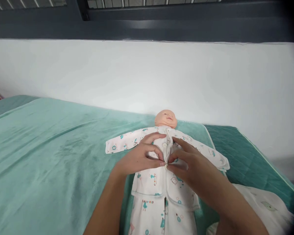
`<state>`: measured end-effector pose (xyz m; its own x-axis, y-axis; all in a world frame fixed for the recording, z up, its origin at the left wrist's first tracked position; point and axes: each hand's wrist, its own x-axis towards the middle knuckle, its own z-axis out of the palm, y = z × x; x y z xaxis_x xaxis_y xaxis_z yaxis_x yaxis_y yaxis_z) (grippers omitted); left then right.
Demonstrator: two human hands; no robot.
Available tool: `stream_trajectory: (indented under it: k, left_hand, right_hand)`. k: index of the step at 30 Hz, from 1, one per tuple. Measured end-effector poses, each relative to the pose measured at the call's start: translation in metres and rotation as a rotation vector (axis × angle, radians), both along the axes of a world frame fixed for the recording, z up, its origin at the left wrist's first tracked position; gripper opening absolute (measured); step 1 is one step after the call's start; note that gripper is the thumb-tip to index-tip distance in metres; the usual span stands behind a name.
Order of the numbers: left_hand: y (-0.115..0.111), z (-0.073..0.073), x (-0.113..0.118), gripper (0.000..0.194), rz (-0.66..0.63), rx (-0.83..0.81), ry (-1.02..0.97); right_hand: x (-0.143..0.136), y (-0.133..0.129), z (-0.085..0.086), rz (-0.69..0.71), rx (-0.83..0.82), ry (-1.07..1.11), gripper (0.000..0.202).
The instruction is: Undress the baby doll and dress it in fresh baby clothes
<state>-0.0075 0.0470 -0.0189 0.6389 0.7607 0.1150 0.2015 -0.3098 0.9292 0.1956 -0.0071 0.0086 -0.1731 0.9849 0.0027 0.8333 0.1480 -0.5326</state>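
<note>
Nearest, at the lower right, a white cloth [266, 204] is lying partly behind the right forearm, and a pair of white printed trousers [147, 218] is running off the bottom edge of the view. Just beyond, the hem of a white jacket [149, 182] with teal prints is overlapping the top of the trousers. Over the middle of the jacket's front, both hands are working close together at a pale lower button [166, 166]. The left hand [142, 156] is pinching the front edge between thumb and index finger, while another of its fingers is reaching farther up the cloth. The right hand [188, 159] is pinching the facing edge with thumb and index finger, its tips almost meeting those of the left. Above them, an upper button [165, 144] is showing on the front, and the sleeves are spreading out to both sides. A doll [165, 118] is wearing the jacket and lying on its back, its head pointing toward the wall. Under it all, a light green cover [51, 163] is stretching leftward, with a darker quilted pad [237, 147] showing at the right. Farther back, a white wall [112, 75] is rising behind the doll's head, and a dark grey beam [161, 29] is crossing above, with metal bars [144, 3] standing over it.
</note>
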Motion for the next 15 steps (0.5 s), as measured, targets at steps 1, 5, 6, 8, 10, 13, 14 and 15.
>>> stream_trajectory:
  k: [1, 5, 6, 8, 10, 13, 14, 15]
  left_hand:
    - [-0.0003, 0.0006, -0.0009, 0.007, -0.012, 0.005, 0.019]
    - [0.0002, 0.0004, -0.0016, 0.011, -0.019, 0.050, 0.057]
    - [0.0005, 0.0003, -0.0014, 0.011, -0.017, 0.057, 0.062]
    - [0.0004, 0.0007, -0.0010, 0.011, -0.011, 0.069, 0.073]
    - [-0.0006, 0.0018, -0.0005, 0.009, -0.004, 0.083, 0.083]
    - [-0.0027, 0.0036, 0.0008, 0.007, 0.004, 0.103, 0.084]
    - [-0.0033, 0.0038, 0.0015, 0.006, 0.006, 0.106, 0.081]
    - [-0.0037, 0.0037, 0.0023, 0.006, 0.009, 0.106, 0.077]
  right_hand:
    - [-0.0009, -0.0004, 0.0015, -0.001, -0.005, 0.000, 0.009]
    - [-0.0028, -0.0017, 0.0047, -0.008, -0.014, 0.008, 0.014]
    - [-0.0031, -0.0019, 0.0047, -0.010, -0.012, 0.011, 0.015]
    - [-0.0035, -0.0020, 0.0042, -0.008, -0.007, 0.016, 0.016]
    - [-0.0036, -0.0019, 0.0036, 0.002, 0.010, 0.017, 0.017]
    - [-0.0032, -0.0018, 0.0033, 0.016, 0.035, 0.003, 0.016]
    - [-0.0031, -0.0019, 0.0034, 0.017, 0.047, 0.001, 0.017]
    - [-0.0033, -0.0020, 0.0036, 0.019, 0.057, 0.000, 0.017]
